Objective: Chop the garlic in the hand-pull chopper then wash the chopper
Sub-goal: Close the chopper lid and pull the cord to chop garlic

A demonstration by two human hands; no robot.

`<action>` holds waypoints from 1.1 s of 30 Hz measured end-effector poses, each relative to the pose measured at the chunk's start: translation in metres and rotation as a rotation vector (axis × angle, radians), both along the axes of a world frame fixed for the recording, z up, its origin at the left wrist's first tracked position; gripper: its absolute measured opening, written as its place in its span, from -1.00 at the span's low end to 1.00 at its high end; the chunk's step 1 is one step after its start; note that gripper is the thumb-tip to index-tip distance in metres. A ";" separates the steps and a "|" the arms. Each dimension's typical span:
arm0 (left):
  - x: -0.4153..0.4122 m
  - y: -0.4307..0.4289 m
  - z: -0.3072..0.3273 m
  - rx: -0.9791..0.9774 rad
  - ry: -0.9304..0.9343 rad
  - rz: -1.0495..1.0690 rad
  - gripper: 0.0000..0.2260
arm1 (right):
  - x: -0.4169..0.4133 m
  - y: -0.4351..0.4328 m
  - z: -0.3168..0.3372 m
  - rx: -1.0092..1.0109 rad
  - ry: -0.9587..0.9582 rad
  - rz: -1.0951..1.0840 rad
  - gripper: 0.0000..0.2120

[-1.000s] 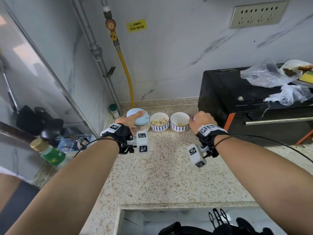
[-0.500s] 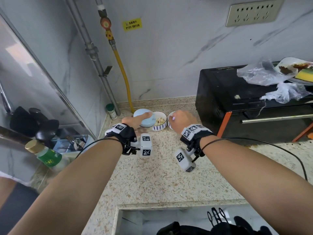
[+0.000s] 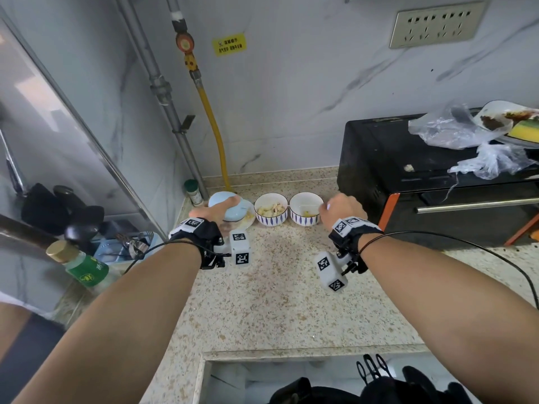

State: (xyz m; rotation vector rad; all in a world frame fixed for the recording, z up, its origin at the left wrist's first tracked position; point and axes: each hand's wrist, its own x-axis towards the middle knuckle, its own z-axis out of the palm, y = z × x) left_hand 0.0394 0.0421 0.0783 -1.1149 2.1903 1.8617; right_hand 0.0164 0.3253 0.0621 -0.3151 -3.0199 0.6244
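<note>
Two hands work at the back of a counter [image 3: 277, 293]. The left hand [image 3: 210, 212] grips the chopper [image 3: 237, 214] from above, thumb laid across its blue lid, the other fingers hidden behind it. Garlic [image 3: 248, 217] shows in the clear cup just right of the thumb. The right hand [image 3: 341, 209] is curled into a fist at the right bowl [image 3: 303, 219]; whether it pinches anything cannot be told. The left bowl [image 3: 271, 220] stands between the hands.

My chopper lid [image 3: 226, 206] is pale blue, the garlic bowl [image 3: 271, 220] and neighbour bowl [image 3: 302, 220] white with blue leaf marks, the table [image 3: 277, 287] speckled beige.
</note>
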 end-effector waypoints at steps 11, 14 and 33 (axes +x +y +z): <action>-0.004 0.019 -0.004 0.070 -0.030 -0.207 0.19 | 0.007 -0.033 0.010 0.033 0.011 0.294 -0.52; -0.014 0.034 -0.003 0.075 -0.057 -0.333 0.17 | 0.011 -0.055 0.019 0.039 0.055 0.400 -0.50; -0.020 0.013 -0.012 0.090 -0.081 -0.263 0.16 | -0.003 -0.010 -0.006 -0.249 0.005 -0.024 -0.58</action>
